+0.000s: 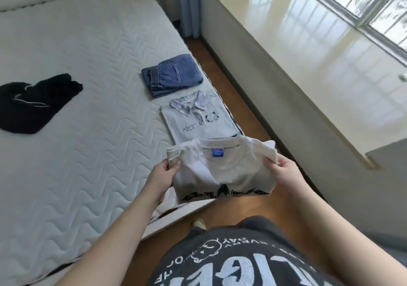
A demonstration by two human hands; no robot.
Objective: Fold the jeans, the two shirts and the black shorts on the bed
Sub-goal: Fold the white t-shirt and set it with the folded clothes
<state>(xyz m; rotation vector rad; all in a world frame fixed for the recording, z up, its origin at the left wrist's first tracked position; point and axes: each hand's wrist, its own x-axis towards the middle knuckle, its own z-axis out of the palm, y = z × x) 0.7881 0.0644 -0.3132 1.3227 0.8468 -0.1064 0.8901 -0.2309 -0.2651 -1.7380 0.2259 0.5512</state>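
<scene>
Both hands, left hand (164, 175) and right hand (284, 171), pinch the folded white shirt (222, 171) aloft by its sides, where slack cloth may unfold before reaching the bed (88, 131); beyond lie the collared shirt (198, 120) and jeans (171, 75), black shorts (35, 103) unfolded far left.

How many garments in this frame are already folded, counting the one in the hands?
3. The jeans lie folded near the bed's right edge, the collared shirt lies folded just in front of them, and the white T-shirt is held folded between the left hand and right hand. The black shorts lie unfolded.
</scene>
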